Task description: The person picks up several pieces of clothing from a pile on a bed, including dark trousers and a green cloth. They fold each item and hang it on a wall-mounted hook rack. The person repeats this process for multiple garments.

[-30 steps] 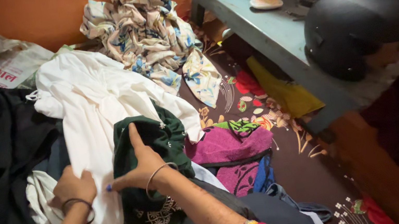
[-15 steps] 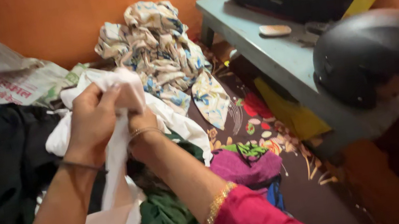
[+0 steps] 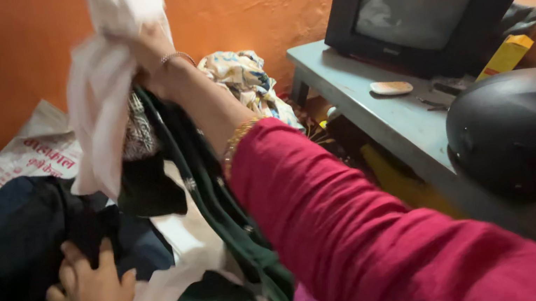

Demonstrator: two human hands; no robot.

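Observation:
My right hand (image 3: 153,54) is raised high in front of the orange wall, shut on a white garment (image 3: 105,90) that hangs down from it; a dark green garment (image 3: 208,202) trails up with it. My red sleeve (image 3: 378,226) fills the lower right. Down at the lower left, my left hand (image 3: 91,290) presses on a dark navy cloth (image 3: 2,268) in the pile, fingers curled into it. More white cloth (image 3: 181,277) lies beside that hand.
A grey low table (image 3: 384,119) at the right carries a black television (image 3: 430,2), a black helmet (image 3: 526,126), a small soap-like bar (image 3: 391,87) and a yellow box (image 3: 505,55). A floral cloth heap (image 3: 247,79) and a printed sack (image 3: 28,154) lie by the wall.
My right hand has lifted the white garment from chest height to high overhead, the green garment rising with it. My left hand let go of it and dropped onto the dark cloth.

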